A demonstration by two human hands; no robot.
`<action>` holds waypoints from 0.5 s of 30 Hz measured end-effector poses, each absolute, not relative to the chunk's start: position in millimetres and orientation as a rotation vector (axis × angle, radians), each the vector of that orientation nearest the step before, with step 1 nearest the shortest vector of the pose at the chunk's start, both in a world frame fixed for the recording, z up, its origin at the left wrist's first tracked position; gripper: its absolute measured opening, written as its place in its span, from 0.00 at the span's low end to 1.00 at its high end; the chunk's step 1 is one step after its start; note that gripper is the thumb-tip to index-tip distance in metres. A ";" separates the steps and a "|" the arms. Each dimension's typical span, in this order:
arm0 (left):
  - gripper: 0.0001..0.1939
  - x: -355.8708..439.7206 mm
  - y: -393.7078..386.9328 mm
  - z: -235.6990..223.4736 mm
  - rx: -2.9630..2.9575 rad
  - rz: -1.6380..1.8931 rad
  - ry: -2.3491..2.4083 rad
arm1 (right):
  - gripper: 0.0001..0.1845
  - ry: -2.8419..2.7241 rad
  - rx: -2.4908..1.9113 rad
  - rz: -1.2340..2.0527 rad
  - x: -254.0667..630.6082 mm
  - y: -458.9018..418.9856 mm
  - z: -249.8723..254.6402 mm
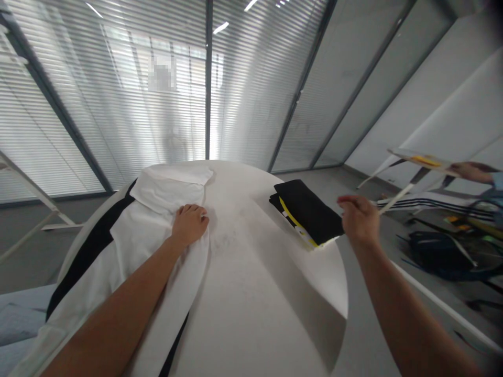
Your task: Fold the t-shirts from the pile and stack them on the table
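Note:
A white long-sleeved garment lies along the left side of a round white table, with black cloth showing beneath it. My left hand rests on the garment near its right edge, fingers curled, and a bit of white fabric shows at the fingertips. On the table's right side sits a folded black cloth with a yellow and white edge. Beside that cloth's right corner is my right hand, raised, its fingers drawn together with nothing visible in them.
Slatted blinds behind glass panels stand beyond the table. At right, another person's hand is over a second table bearing something yellow. Below it are a dark chair-like object and striped cloth. White table legs stand at left.

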State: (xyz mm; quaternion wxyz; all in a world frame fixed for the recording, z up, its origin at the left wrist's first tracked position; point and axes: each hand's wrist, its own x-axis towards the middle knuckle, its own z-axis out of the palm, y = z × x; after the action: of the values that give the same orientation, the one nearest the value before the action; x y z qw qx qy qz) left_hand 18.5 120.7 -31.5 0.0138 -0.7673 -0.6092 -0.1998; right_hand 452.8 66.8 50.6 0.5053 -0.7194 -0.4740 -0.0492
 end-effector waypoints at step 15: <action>0.15 18.9 119.9 -30.3 -2.404 -0.632 -1.873 | 0.32 -2.256 -1.873 0.042 242.8 101.3 -34.8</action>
State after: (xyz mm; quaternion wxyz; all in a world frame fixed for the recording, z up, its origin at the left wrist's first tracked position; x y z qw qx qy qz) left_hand 18.9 119.9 -30.3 0.0144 -0.7723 -0.6018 -0.2030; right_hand 242.8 101.3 -34.8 0.1043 -0.6351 -0.7652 0.0144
